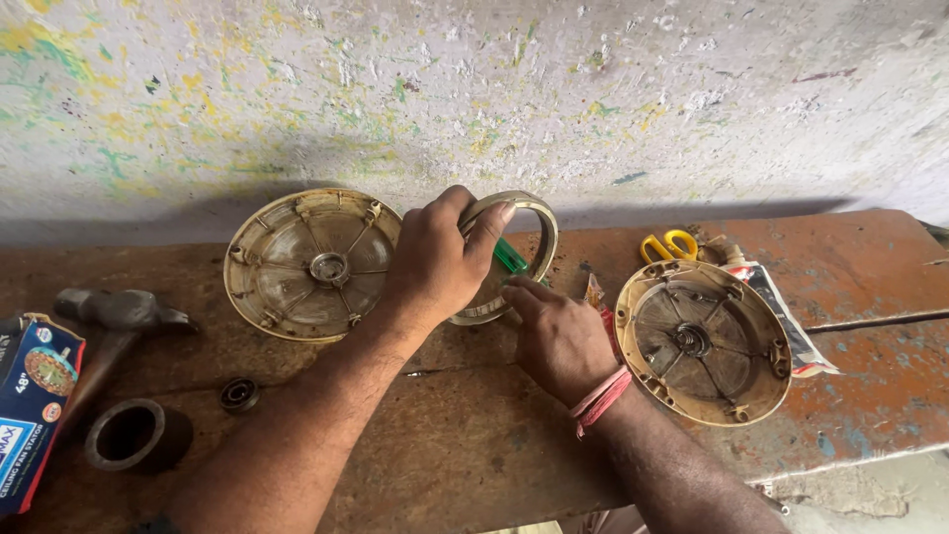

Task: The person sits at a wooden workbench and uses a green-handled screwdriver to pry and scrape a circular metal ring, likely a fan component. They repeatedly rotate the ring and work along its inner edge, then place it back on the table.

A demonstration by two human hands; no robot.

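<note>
Reaching across from the left, the left hand (435, 259) curls its fingers over the top of a metal ring (529, 222) and holds it tilted up on the desk (465, 435). Just beside it, the right hand (559, 336) grips a green-handled tool (510, 257) that pokes inside the ring. Two round covers (311, 264) (704, 341) lie on the worn brown desk, under a paint-splashed wall (494, 89).

Cream, grimy covers (312, 263), yellow-handled scissors (669, 244), a seemingly green tool handle (511, 257), rusty-orange bench (870, 267).
</note>
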